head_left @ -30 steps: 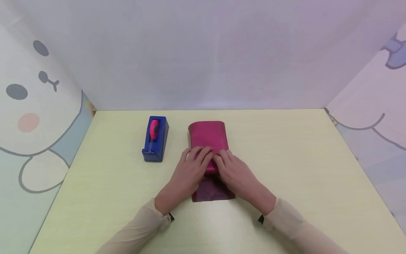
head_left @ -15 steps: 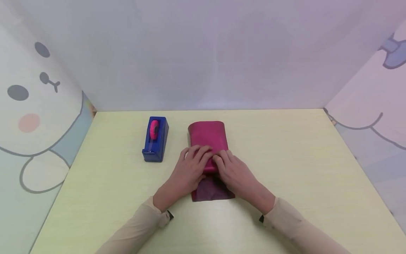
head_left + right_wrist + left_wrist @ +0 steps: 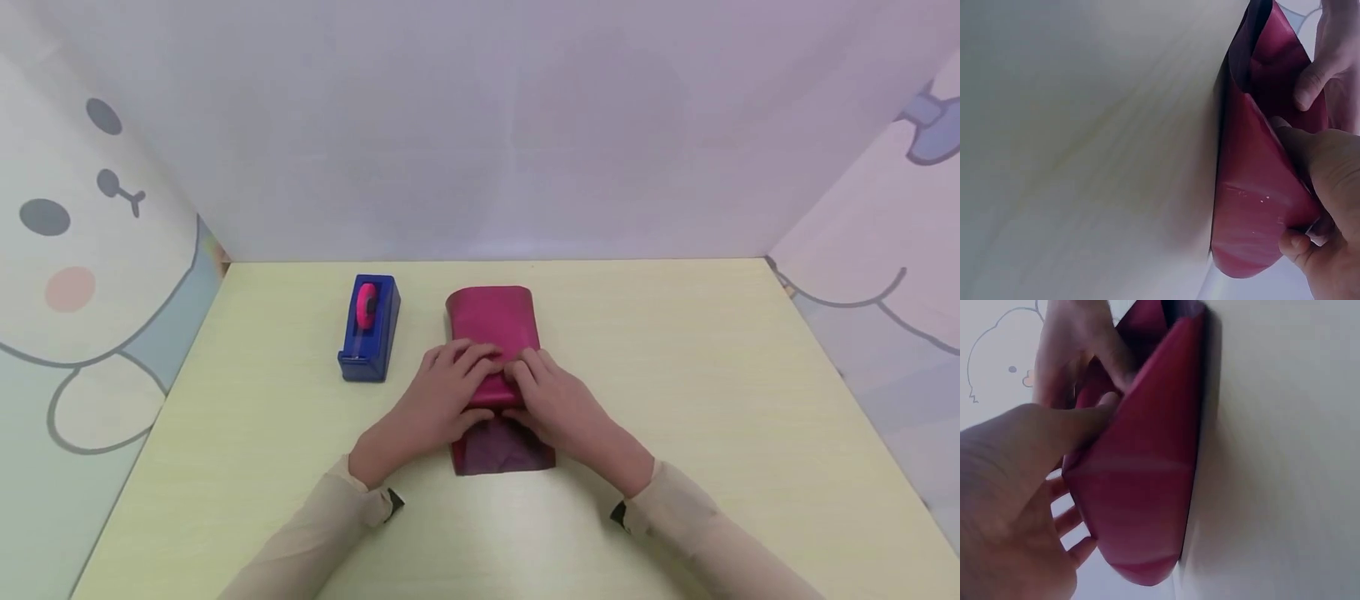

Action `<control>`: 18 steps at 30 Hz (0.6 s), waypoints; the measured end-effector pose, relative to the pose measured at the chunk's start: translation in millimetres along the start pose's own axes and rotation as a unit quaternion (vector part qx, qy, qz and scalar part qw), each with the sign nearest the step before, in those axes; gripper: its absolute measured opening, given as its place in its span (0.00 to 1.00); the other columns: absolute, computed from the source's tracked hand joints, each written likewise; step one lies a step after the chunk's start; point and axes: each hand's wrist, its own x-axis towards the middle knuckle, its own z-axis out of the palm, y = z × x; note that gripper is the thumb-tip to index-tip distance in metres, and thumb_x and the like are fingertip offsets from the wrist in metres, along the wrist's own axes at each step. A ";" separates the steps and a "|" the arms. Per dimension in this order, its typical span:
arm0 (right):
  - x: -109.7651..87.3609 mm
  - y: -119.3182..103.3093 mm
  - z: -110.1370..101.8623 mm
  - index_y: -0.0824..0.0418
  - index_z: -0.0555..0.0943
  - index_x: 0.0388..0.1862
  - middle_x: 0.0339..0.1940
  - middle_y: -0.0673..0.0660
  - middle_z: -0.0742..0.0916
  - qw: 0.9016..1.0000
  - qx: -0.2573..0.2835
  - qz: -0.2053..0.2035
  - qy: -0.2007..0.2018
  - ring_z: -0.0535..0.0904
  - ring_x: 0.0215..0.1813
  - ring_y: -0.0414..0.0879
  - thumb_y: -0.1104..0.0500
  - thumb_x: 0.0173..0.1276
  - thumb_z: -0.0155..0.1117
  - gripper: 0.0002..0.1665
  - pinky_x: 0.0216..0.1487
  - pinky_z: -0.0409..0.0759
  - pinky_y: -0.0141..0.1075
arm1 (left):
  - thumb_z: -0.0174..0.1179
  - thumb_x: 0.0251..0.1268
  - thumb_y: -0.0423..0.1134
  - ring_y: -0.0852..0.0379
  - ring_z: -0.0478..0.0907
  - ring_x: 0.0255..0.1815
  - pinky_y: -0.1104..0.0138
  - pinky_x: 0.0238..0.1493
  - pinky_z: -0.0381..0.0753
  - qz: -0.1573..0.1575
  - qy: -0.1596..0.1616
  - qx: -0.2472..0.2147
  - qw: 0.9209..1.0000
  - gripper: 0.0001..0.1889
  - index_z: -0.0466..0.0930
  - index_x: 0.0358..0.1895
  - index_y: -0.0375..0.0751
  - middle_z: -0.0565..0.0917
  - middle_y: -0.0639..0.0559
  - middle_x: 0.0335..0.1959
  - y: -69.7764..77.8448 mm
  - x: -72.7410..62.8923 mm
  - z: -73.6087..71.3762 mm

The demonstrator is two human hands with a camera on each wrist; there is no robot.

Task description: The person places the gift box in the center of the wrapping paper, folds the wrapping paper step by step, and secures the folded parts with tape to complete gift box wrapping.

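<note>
Glossy magenta wrapping paper (image 3: 493, 315) lies on the table as a long, folded bundle with a darker inner flap (image 3: 506, 448) spread toward the person. Whether something is inside cannot be seen. My left hand (image 3: 438, 390) grips the bundle's left side near the front fold, curled fingers on top and thumb at the opening. Opposite it, my right hand (image 3: 561, 402) pinches the right side in the same way, its fingertips close to the left ones. In the left wrist view the paper (image 3: 1141, 475) bulges at the side; in the right wrist view a thumb (image 3: 1294, 140) reaches into the fold.
A blue tape dispenser (image 3: 370, 346) with a pink roll (image 3: 366, 306) stands to the left of the paper. The pale yellow table (image 3: 720, 367) ends at a whitish back wall (image 3: 495, 167), with cartoon-printed panels on both sides.
Both thumbs have come into sight at the front fold of the wrapping paper. The left hand and wrist have shifted slightly left and away; the paper and dispenser stay put.
</note>
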 end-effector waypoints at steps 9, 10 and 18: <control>-4.4 4.7 -3.4 0.62 0.74 0.62 0.51 0.56 0.78 0.999 -0.032 -0.035 -0.014 0.74 0.51 0.47 0.55 0.61 0.82 0.36 0.50 0.85 0.33 | 0.77 0.59 0.52 0.46 0.62 0.76 0.46 0.73 0.69 0.008 -0.020 0.026 0.999 0.37 0.72 0.71 0.52 0.70 0.52 0.76 -0.6 0.9 -1.6; -4.5 4.7 -3.2 0.62 0.74 0.63 0.51 0.56 0.78 0.999 -0.033 -0.035 -0.014 0.74 0.51 0.47 0.56 0.61 0.81 0.35 0.50 0.85 0.33 | 0.78 0.57 0.51 0.45 0.61 0.76 0.46 0.73 0.69 0.007 -0.024 0.038 0.999 0.40 0.71 0.72 0.51 0.69 0.51 0.76 0.4 0.3 -0.8; -5.2 3.3 -2.8 0.62 0.74 0.63 0.53 0.56 0.78 0.998 -0.046 -0.034 -0.015 0.74 0.51 0.47 0.57 0.61 0.81 0.35 0.50 0.84 0.33 | 0.81 0.47 0.42 0.43 0.59 0.77 0.44 0.71 0.70 -0.002 -0.016 0.094 0.995 0.49 0.64 0.74 0.47 0.64 0.46 0.78 10.2 -2.7 6.1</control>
